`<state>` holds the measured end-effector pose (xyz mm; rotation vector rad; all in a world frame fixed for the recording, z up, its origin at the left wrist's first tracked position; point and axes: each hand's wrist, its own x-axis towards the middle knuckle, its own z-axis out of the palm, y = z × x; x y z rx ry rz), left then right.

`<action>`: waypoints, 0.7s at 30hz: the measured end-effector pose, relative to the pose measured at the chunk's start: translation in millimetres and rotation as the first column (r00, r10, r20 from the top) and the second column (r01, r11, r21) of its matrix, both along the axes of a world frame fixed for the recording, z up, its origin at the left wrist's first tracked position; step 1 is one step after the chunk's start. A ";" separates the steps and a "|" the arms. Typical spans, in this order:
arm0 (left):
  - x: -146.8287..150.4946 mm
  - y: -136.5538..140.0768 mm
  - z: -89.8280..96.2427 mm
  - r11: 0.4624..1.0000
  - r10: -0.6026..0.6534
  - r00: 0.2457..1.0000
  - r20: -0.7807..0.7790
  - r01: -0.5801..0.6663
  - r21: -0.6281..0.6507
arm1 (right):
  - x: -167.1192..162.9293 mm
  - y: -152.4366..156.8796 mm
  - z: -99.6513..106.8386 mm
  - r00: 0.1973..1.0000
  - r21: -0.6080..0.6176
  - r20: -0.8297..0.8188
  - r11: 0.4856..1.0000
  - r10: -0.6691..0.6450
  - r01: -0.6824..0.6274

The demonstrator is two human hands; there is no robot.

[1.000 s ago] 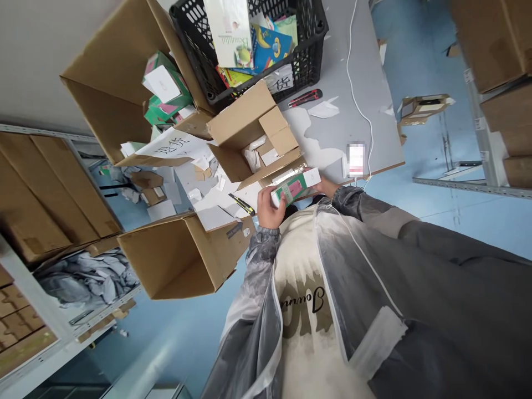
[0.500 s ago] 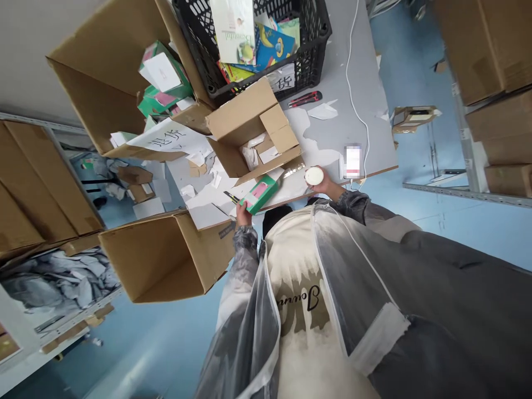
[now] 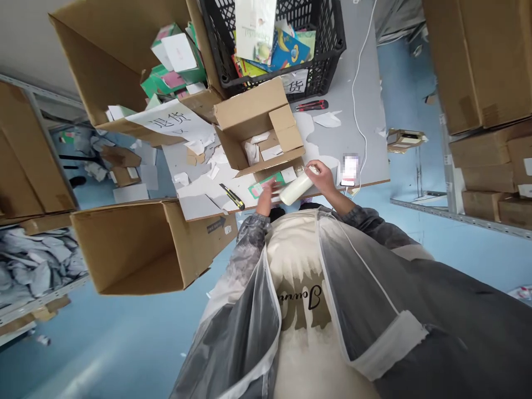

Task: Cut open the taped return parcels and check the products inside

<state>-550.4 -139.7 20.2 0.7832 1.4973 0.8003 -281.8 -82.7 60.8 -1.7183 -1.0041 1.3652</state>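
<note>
Head view: the right hand (image 3: 322, 176) grips a white bottle (image 3: 297, 187) near its upper end, fingers and thumb closed around it. The bottle is tilted, its other end directed toward the left hand (image 3: 266, 197). The left hand is spread, with fingers extended beside that end; motion blur obscures the fingertips, and contact with the bottle cannot be told. Both hands are located at the near edge of the table (image 3: 369, 136), in front of the wearer's torso.

A green box (image 3: 278, 178) with a pink panel lies on the table directly beyond the left hand, which partly covers it. A small carton (image 3: 249, 109) stands behind the green box with its flaps raised; white scraps (image 3: 251, 153) lie inside. A yellow-and-black cutter (image 3: 231, 196) lies to the left of the left hand. A phone (image 3: 349, 170) lies to the right of the right hand, next to a white cable (image 3: 356, 91).

Toward the far side, a black crate (image 3: 332, 64) holds books, and a red-and-black cutter (image 3: 311, 106) lies in front of it. At upper left, a large carton (image 3: 100, 52) contains further green packages (image 3: 178, 55).
</note>
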 end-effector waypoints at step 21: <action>102.6 -3.6 5.0 0.637 -0.375 0.665 0.646 0.691 -0.342 | 6.3 -23.3 66.1 0.516 0.310 -0.694 0.855 0.502 -0.416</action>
